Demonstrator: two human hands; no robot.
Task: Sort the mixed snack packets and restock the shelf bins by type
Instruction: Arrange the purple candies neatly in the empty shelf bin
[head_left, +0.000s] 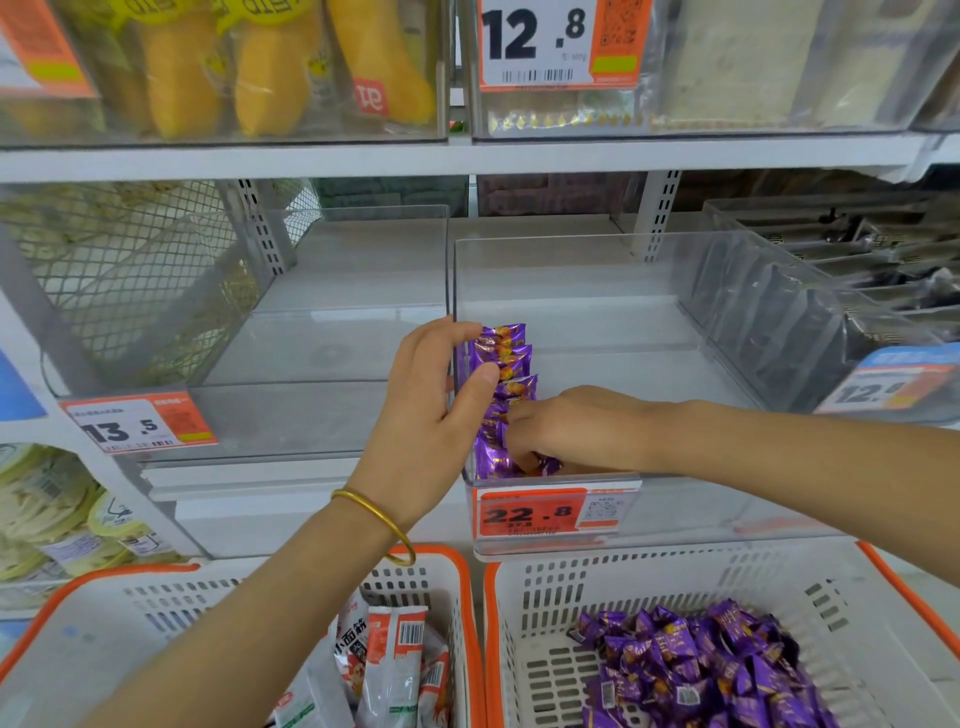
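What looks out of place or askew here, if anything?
Only the clear plastic bin tagged 22.8 seems pulled forward past the white shelf edge, unlike the clear bin tagged 13.5 beside it. The shiny purple packets inside stand in a neat row.

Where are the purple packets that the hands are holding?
In the head view, the purple packets stand in a row along the left wall of the clear bin with the 22.8 price tag, held between the left hand and the right hand.
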